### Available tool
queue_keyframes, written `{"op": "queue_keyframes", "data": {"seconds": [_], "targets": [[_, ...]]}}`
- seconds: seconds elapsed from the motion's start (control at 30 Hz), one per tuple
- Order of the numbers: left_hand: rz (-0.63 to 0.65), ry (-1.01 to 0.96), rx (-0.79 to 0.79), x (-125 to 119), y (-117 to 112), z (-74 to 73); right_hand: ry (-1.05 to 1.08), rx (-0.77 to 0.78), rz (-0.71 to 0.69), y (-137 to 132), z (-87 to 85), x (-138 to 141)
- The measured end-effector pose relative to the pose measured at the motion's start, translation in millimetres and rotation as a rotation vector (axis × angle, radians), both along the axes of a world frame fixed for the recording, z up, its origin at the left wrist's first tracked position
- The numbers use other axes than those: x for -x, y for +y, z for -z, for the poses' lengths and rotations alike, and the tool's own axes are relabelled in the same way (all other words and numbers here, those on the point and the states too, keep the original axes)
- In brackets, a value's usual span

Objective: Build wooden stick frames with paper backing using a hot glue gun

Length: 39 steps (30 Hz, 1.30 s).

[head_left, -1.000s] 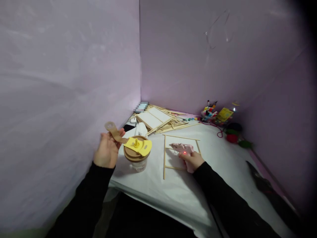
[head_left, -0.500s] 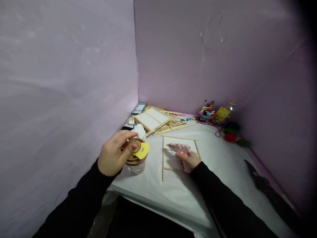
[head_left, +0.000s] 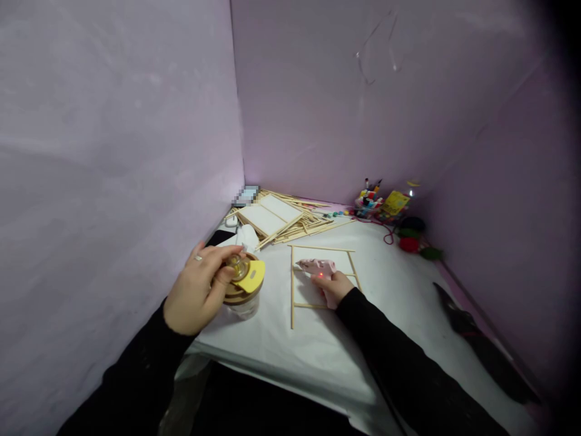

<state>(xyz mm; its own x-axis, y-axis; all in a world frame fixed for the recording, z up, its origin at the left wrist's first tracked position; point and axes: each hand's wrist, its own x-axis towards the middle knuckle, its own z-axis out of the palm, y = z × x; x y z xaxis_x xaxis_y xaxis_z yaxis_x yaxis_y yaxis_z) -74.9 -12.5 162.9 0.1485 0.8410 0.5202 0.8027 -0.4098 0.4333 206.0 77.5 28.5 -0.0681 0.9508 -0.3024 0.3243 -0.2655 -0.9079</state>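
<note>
My left hand (head_left: 197, 290) is closed, thumb and fingers pinching a small clear round piece (head_left: 238, 266) at the top of a clear cup (head_left: 244, 307) with a brown lid. I cannot tell whether that piece is part of the lid. A flat yellow tab (head_left: 253, 277) lies over the lid's right side. My right hand (head_left: 336, 289) is wrapped round the handle of a pink glue gun (head_left: 320, 266), its red light lit and its nozzle pointing left. The gun is above a frame of thin wooden sticks (head_left: 293, 297) on the white-covered table.
A white panel edged with sticks (head_left: 271, 215) rests on a pile of loose wooden sticks (head_left: 313, 228) at the back. A phone (head_left: 246, 195) lies in the corner. Pens in a holder (head_left: 368, 203), yarn balls (head_left: 409, 244) and a dark object (head_left: 481, 339) line the right side.
The whole view has shifted a little. My left fingers have moved on the cup's top, and the clear round piece shows more. The glue gun stays in my right hand above the stick frame.
</note>
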Motion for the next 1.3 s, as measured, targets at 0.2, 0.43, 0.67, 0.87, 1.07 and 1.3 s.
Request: {"op": "queue_keyframes", "data": {"seconds": [0.2, 0.43, 0.67, 0.87, 1.07, 1.3], "targets": [[-0.151, -0.211, -0.007, -14.2, -0.3, 12.2, -0.050, 0.005, -0.017, 1.6, 1.0, 1.9], [-0.133, 0.011, -0.206, -10.9, -1.8, 7.0, -0.096, 0.023, -0.042, 2.5, 2.4, 1.2], [-0.142, 0.037, -0.202, -16.6, -6.2, 5.2, -0.094, 0.027, -0.073, 4.4, 10.9, -4.7], [-0.191, 0.014, -0.223, -19.4, -5.3, 5.3, -0.073, 0.031, -0.110, 3.3, 9.2, -6.9], [-0.213, -0.018, -0.224, -22.2, -2.5, 3.3, -0.085, 0.039, -0.152, 3.8, 9.5, -11.1], [-0.110, -0.032, -0.263, -18.6, -1.3, 4.8, -0.116, 0.049, -0.163, 4.6, 11.0, -10.8]]}}
